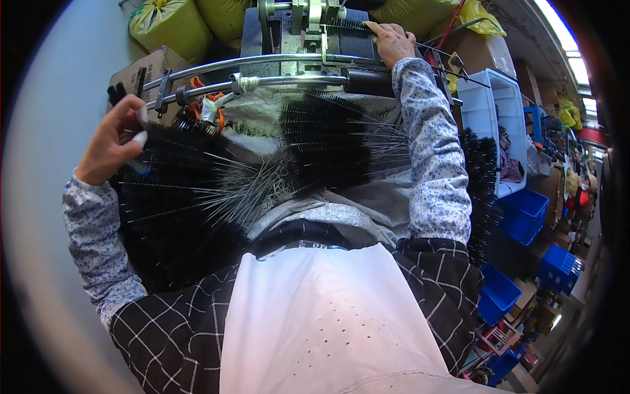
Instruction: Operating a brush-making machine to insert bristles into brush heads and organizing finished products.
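Up at the machine (308, 59), my right hand (395, 43) closes its fingers at the end of a black wire-stemmed brush (348, 26); the thumb is mostly hidden. My left hand (111, 141) is raised at the left, white covers on its thumb and index fingertips, which stand apart with nothing visible between them. Beside it lies a large heap of black bristle brushes (170, 197), their thin wire stems (243, 187) pointing toward the middle. A second bunch of black brushes (325, 141) rests in front of the machine, on a pale sack-like cloth (374, 197).
Two metal rails (262, 82) cross in front of the machine. A cardboard box (147, 72) and yellow sacks (164, 29) stand at the far left. To the right are a white crate (482, 105), blue bins (525, 215) and more black brushes (481, 177). A pale wall (52, 197) borders the left.
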Tool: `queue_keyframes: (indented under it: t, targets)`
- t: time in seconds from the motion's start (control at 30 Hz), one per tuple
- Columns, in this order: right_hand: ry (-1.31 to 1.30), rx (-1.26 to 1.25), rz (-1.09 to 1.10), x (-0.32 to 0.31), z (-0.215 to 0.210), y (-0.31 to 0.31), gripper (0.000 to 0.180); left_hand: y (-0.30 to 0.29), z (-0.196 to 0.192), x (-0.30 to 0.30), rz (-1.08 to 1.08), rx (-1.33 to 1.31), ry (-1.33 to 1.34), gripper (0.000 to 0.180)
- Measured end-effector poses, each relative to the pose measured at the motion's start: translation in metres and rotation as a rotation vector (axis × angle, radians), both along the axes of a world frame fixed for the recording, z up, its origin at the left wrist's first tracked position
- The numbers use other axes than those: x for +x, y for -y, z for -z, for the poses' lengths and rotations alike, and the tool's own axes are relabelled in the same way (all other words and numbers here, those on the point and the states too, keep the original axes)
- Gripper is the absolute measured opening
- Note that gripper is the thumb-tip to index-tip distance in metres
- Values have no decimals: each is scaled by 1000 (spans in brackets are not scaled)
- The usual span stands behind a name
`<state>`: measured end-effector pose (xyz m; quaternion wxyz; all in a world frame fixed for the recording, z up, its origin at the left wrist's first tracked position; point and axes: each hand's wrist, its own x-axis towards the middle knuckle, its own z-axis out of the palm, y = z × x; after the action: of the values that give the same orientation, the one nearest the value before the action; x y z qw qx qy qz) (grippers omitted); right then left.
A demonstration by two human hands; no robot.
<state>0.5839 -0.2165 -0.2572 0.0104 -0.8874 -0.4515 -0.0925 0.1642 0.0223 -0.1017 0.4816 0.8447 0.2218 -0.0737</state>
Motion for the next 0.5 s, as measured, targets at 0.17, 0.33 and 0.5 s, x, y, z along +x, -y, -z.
queue_keyframes:
  t: [0.17,0.33,0.5]
  targets:
    - [107,11,30,-14,-12,10,47,-12,-36,-26,-5,145,183,52]
    - [37,-47,313,-19,-17,28,48,-22,-50,-42,59,239,320,51]
    - [-216,280,250,-5,0,31,38,-28,-55,-48,-10,369,347,49]
